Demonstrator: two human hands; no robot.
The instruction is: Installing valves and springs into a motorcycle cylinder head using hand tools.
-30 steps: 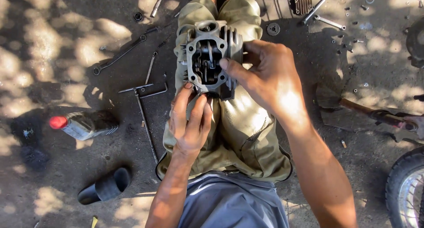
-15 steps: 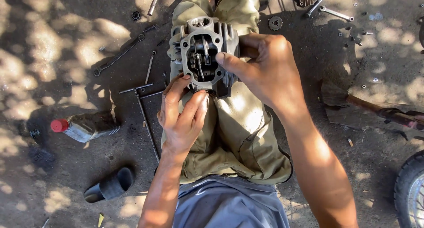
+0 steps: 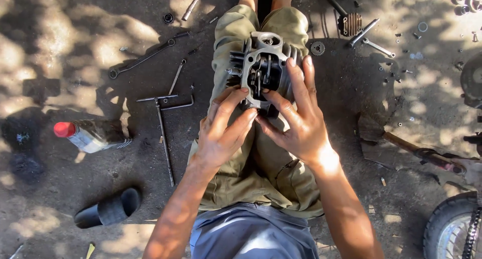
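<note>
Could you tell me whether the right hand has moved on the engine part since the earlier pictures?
Yes. The right hand has slid from the top of the engine part down to its lower right side, closer to the left hand.

Ground (image 3: 60, 188): bare packed dirt, dappled with sun and shade, oil-dark around the seated person.

Lying on it, person's left side: long spanner (image 3: 143, 58); T-handle wrench (image 3: 163, 133) with a bent rod just beside it; small plastic bottle with red cap (image 3: 90, 135), on its side; black sandal (image 3: 108, 209).

Right side: small sprocket (image 3: 317, 48); finned metal part (image 3: 351, 24); two metal rods (image 3: 369, 38), crossing; scattered washers and nuts (image 3: 422, 26); rusty bar (image 3: 427, 156); motorcycle tyre (image 3: 447, 229) at lower corner.
</note>
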